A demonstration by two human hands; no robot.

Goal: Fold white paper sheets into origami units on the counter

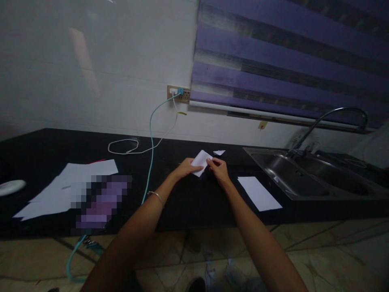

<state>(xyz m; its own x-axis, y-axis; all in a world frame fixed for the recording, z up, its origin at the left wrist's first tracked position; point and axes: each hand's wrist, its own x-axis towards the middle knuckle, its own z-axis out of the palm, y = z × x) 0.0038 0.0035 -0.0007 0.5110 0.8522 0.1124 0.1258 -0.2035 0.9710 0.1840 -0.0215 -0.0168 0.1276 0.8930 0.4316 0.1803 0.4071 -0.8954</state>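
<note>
While I hold this white paper [200, 159] between my hands over the black counter [194, 209], I should keep its edges even and press gently. My left hand [184, 167] clasps it, thumb across its face; my right hand [220, 169] pinches its right edge, fingertips nearly closed. Beyond lies a pointed white piece [219, 153].

We face a pale wall [100, 65] at ten o'clock and a purple blind [279, 54] at two. A steel sink [304, 178] sits at three.
</note>
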